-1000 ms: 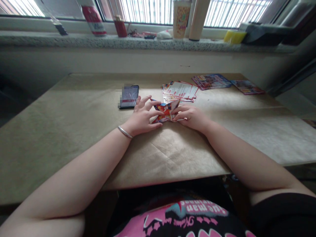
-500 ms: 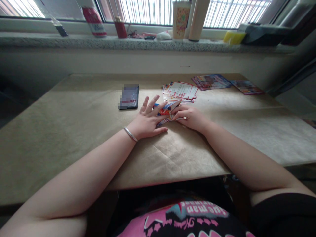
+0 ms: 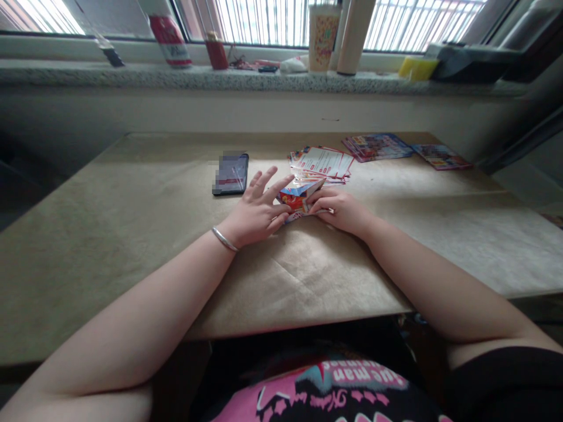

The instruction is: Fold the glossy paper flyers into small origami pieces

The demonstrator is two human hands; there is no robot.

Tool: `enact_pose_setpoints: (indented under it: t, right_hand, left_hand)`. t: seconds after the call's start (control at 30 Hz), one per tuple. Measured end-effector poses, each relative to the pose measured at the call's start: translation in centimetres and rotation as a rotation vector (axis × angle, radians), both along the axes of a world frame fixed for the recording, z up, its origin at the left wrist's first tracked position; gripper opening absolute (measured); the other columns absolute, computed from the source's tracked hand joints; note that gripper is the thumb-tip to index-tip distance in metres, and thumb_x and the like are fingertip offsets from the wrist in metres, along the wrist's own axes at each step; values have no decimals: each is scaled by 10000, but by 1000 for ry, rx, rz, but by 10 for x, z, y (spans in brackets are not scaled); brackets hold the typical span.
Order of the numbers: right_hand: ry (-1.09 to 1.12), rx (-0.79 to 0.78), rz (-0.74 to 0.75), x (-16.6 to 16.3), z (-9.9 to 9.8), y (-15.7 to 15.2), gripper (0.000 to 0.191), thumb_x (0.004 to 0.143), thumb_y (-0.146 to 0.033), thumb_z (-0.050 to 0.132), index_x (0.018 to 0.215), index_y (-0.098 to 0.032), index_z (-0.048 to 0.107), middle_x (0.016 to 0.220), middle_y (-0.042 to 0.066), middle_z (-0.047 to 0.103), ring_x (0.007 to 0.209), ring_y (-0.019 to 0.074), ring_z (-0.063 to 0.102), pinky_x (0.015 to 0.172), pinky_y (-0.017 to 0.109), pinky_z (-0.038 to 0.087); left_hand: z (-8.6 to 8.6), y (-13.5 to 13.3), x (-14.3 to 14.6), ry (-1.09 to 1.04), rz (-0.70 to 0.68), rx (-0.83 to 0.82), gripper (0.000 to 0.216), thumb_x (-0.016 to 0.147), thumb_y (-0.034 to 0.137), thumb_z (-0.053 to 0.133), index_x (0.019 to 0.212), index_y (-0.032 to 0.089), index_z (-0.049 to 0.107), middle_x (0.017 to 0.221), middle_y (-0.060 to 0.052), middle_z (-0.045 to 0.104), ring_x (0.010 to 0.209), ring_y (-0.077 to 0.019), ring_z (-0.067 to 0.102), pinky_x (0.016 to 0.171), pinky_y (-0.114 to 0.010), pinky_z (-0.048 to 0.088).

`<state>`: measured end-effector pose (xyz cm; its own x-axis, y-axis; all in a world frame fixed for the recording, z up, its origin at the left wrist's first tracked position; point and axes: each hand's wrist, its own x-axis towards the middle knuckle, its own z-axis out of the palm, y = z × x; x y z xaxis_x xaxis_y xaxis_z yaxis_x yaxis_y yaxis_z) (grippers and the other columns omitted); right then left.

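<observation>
A folded printed paper (image 3: 299, 203), red, blue and white, lies on the table between my hands, with one flap standing up. My left hand (image 3: 255, 214), a silver bangle on its wrist, has thumb and index finger pinched at the paper's left corner while the other fingers are raised and spread. At the paper's right end, my right hand (image 3: 341, 210) grips it between thumb and bent fingers. Just behind the paper sits a loose, fanned pile of printed cards (image 3: 324, 162), a white text side uppermost.
Left of the cards lies a dark phone (image 3: 233, 174), partly blurred. Two stacks of colourful printed cards, one wider (image 3: 378, 146) and one smaller (image 3: 441, 157), rest at the table's back right. A can (image 3: 170, 41), a patterned cup (image 3: 323, 38) and a yellow object (image 3: 417, 68) stand on the windowsill.
My left hand has slid left off the paper's face, and its thumb has come up beside the index finger at the corner. My right hand stays almost still on the paper.
</observation>
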<state>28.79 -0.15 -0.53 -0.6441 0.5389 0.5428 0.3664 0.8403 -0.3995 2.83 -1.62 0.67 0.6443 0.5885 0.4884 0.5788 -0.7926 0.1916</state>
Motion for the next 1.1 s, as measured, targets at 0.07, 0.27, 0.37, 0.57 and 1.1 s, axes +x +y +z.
enact_pose_setpoints:
  t: [0.07,0.27,0.37,0.57,1.1]
  right_hand:
    - [12,7,8,-1,0,0,159,865,-191,570,810,-252,706,987,62,720,977,199,653,920,407,521]
    - [30,-29,-7,-3,3,-2,141,878,-215,584,822,-254,707,986,59,722,976,192,654,918,394,524]
    - [61,-10,3,-2,3,-2,119,877,-213,594,825,-242,697,979,62,723,960,188,661,900,388,531]
    - [132,18,-45,-1,6,-3,95,869,-220,602,801,-233,668,965,58,681,925,177,646,843,365,544]
    - [188,-135,-259,-7,1,-5,186,757,-269,719,883,-219,593,1128,87,582,1150,236,542,1013,446,477]
  left_hand:
    - [-3,-1,3,28,15,-1,225,889,356,569,1031,319,740,1565,41,340,1493,-343,120,1219,-560,52]
    - [-13,-1,7,32,46,44,244,896,363,587,1102,318,710,1582,8,307,1498,-352,101,1212,-579,63]
    - [-14,-1,6,56,41,53,273,905,389,581,1140,284,673,1586,-34,289,1489,-348,147,1207,-590,79]
    - [-9,5,3,-183,68,48,371,962,307,448,1326,235,450,1569,-118,206,1429,-294,295,1172,-532,294]
    - [-7,6,6,-178,27,-212,431,851,132,545,1277,193,518,1243,-90,591,1178,-198,573,1066,-385,467]
